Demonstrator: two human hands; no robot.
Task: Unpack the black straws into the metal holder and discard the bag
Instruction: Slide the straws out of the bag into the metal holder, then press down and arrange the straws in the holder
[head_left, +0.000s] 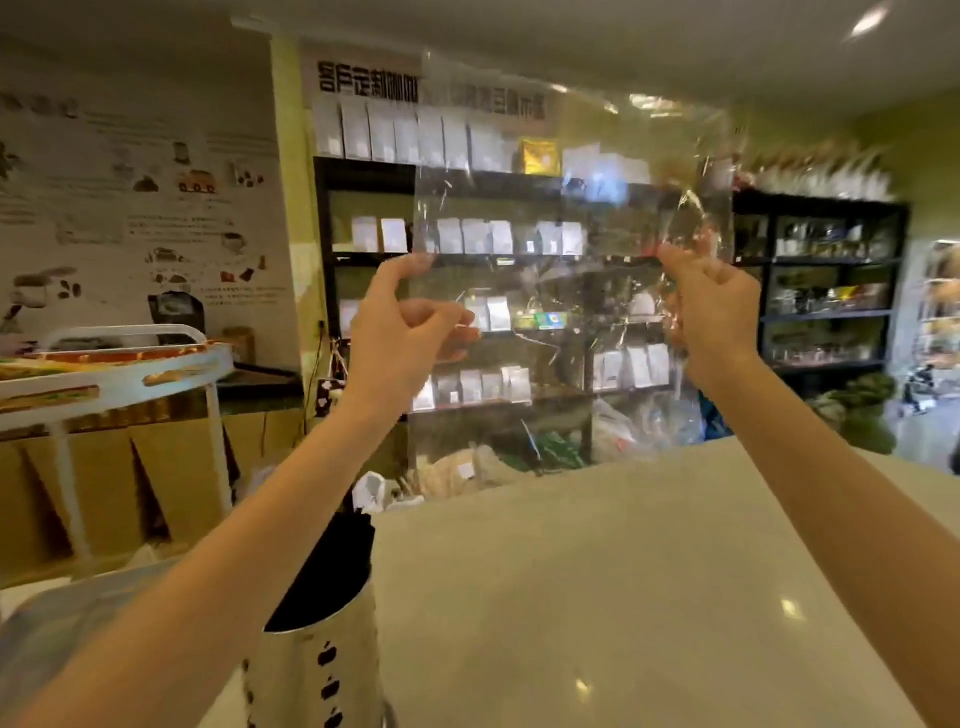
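Note:
I hold a large clear plastic bag (561, 218) spread flat in the air at head height. My left hand (405, 332) pinches its left edge and my right hand (717, 312) pinches its right edge. The bag looks empty and see-through. Below my left forearm stands the perforated metal holder (317, 670) on the counter, with a bundle of black straws (332, 566) sticking up out of it, leaning right.
A pale glossy counter (649, 597) stretches out in front. Behind it are dark shelves (493, 260) with white pouches and more shelving (826, 291) at the right. A white cart (119, 374) with food trays stands at the left, above cardboard boxes (109, 488).

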